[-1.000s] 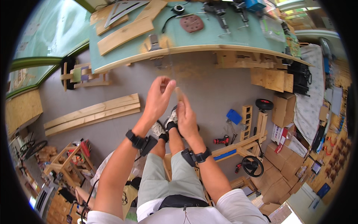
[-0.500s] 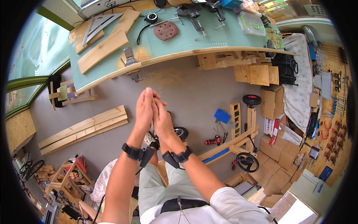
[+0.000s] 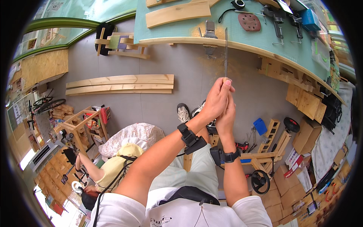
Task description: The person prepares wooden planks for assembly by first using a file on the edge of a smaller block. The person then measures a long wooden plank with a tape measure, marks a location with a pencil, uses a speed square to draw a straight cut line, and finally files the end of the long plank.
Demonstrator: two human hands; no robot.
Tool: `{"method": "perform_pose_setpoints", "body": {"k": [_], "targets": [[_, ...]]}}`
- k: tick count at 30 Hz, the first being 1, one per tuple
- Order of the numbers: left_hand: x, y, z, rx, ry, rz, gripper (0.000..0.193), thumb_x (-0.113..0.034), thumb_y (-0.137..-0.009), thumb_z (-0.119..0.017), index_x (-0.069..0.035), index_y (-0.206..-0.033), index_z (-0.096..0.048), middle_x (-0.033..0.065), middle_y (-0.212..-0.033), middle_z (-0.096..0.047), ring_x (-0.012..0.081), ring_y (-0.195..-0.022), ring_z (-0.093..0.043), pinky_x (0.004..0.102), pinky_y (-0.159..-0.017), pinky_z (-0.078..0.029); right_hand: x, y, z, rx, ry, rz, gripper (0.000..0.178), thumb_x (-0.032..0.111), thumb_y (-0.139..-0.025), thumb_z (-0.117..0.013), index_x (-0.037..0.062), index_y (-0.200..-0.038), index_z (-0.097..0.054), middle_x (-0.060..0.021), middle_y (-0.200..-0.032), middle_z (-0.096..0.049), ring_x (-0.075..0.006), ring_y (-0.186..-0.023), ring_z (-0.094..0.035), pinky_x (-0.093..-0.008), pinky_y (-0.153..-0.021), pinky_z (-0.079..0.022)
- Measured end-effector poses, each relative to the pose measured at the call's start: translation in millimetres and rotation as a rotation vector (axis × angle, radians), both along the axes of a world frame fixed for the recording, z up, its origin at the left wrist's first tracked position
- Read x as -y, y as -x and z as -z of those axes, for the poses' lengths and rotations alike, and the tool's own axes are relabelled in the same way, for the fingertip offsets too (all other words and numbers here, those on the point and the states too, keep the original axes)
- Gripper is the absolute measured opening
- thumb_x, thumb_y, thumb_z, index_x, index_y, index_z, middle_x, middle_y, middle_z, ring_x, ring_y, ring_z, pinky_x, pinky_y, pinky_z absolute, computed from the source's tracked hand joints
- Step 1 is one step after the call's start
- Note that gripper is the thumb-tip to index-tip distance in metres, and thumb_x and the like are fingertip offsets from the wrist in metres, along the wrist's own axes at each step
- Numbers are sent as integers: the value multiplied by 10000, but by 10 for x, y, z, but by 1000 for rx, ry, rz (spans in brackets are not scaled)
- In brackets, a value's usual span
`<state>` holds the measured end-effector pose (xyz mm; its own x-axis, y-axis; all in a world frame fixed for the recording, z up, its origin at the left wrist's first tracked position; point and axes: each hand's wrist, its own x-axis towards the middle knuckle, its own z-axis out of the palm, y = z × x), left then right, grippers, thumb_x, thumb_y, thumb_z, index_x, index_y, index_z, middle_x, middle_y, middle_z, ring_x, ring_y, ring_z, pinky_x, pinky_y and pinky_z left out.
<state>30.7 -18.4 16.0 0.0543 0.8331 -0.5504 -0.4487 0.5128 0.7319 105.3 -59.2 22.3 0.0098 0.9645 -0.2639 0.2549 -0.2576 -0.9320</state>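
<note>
My left hand (image 3: 216,99) and my right hand (image 3: 227,120) are pressed together in front of my body, fingers closed. From the top of them rises a thin, dark, straight metal blade that looks like a file (image 3: 226,53), with a bit of wooden handle showing at the left thumb. Most of the handle is hidden in the hands. The blade's tip overlaps the edge of the green-topped workbench (image 3: 249,42), just right of a metal vise (image 3: 210,29) with sawdust around it. Each wrist wears a black strap with a small device.
Boards (image 3: 177,15), a tape measure (image 3: 238,4), a brown sanding disc (image 3: 249,22) and clamps (image 3: 278,24) lie on the bench. Planks (image 3: 121,84) rest on the floor at left. A wooden frame with wheels (image 3: 261,183) stands at right. Another person (image 3: 113,172) is at lower left.
My view has turned left, so the bench and vise sit further right. Both hands remain together; the file's blade now shows plainly above them, where earlier it was hard to make out.
</note>
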Motion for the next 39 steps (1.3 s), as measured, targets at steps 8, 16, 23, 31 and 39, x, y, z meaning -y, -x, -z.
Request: {"method": "perform_pose_setpoints", "body": {"k": [8,16,23,31,39], "targets": [[-539,95,122,-106,-35,17,339,-348,-1100,-415,-20,-1137,-490,83,-953,-610,195,-669,-654,334,-576,-552,-511,100,196,7,4,12,387,197,-1037,-540,44,-1392,-539,-121,-1186,-695,-222,-1050,-673,-332,-863,-519],[-420,19,-50,-43,-23,-48,341,-334,-1101,-423,-10,-1169,-503,96,-957,-624,193,-623,-642,341,-575,-559,-403,57,62,129,-40,3,399,222,-1027,-556,99,-1406,-526,-148,-1157,-706,-269,-1039,-687,-364,-844,-534],[-79,-41,92,-21,26,-47,360,-349,-1092,-451,-4,-1182,-501,96,-950,-620,204,-630,-649,340,-567,-557,-140,-14,78,172,13,-33,474,261,-1014,-584,121,-1458,-501,-151,-1174,-716,-292,-1093,-694,-376,-897,-534],[-794,166,205,-143,-21,-19,325,-327,-1088,-447,-5,-1099,-494,91,-913,-627,205,-609,-650,341,-551,-544,-785,188,32,25,133,-9,373,153,-1038,-501,15,-1380,-555,-79,-1150,-712,-164,-1045,-665,-293,-891,-501],[-3,-72,157,-168,-16,-35,352,-342,-1088,-445,4,-1061,-505,104,-910,-639,199,-627,-653,345,-578,-559,-10,-13,95,33,44,19,421,216,-1009,-586,67,-1399,-529,-172,-1127,-710,-273,-1109,-669,-362,-915,-499]]}}
